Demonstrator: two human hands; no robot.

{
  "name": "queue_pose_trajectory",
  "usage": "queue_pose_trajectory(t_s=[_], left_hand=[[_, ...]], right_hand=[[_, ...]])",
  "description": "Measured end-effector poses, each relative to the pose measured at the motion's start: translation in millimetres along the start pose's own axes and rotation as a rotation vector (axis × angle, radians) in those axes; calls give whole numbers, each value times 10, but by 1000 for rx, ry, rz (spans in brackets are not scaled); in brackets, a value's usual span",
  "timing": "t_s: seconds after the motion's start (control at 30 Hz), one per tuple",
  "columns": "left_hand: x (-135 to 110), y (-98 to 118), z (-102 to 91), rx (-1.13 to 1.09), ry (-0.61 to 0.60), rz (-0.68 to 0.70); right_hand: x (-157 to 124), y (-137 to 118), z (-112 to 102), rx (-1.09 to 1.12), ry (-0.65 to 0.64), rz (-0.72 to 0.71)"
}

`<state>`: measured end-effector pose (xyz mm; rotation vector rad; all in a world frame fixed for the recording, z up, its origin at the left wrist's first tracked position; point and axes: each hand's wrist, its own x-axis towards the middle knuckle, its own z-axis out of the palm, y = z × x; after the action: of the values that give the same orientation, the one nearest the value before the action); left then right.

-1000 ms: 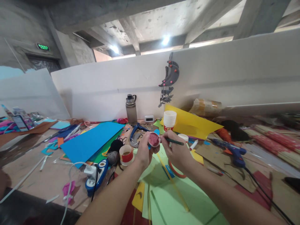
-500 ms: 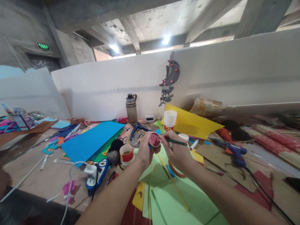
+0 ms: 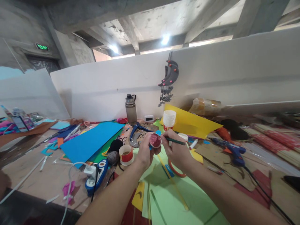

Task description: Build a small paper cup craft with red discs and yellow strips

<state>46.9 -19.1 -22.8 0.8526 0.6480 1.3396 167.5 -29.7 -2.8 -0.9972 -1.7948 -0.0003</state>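
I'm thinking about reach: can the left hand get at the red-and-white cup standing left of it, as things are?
Probably not without freeing itself: the left hand holds a small round container, pinkish-red inside. Otherwise the cup looks near, with nothing evident between them.

Cluttered table (image 3: 25, 182) with bottle (image 3: 131, 112), small white device (image 3: 149, 118), blue-and-white power strip (image 3: 101, 171).

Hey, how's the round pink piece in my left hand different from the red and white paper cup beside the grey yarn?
The round pink piece is held in your left hand; the red and white paper cup stands unheld. The piece tilts its face toward the camera, while the cup is upright. The piece is pink inside its rim; the cup has something brownish inside. Both have pale, round rims.
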Motion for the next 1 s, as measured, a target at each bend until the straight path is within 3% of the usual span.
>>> queue_pose_trajectory(t_s=[0.7, 1.0], left_hand=[[-13, 18, 33, -57, 11, -23], [-39, -18, 44, -1, -3, 16]], right_hand=[[-21, -32, 0, 109, -31, 17], [-6, 2, 5, 17, -9, -44]])
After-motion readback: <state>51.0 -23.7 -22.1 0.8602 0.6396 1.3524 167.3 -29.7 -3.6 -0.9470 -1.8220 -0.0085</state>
